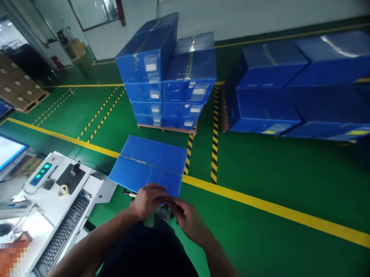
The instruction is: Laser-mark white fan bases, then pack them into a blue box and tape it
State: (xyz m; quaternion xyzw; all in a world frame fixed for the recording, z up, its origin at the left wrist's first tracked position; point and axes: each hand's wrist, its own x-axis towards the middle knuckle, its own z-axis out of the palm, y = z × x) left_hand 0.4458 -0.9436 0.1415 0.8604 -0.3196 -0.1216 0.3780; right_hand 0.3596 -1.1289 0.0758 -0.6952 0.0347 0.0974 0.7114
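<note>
My left hand (149, 200) and my right hand (187, 220) meet in front of my body, their fingertips close together. Both have curled, closed fingers. Between and below them shows a small, shiny, greyish thing (164, 214), too blurred to name. Just beyond the hands is a large blue box (151, 150), its top flaps meeting along a middle seam. The near edge of this box is partly hidden by my hands. A pale bar with a dark end (130, 194) sticks out below the box, left of my left hand.
On the left, a white desk (92, 187) bears a keyboard (65, 231), mouse (75, 169), tape roll (63, 190) and monitor (4, 152). Stacked blue boxes (146, 91) stand on a pallet ahead, more blue boxes (269, 102) at right. Yellow lines (251, 197) cross the green floor.
</note>
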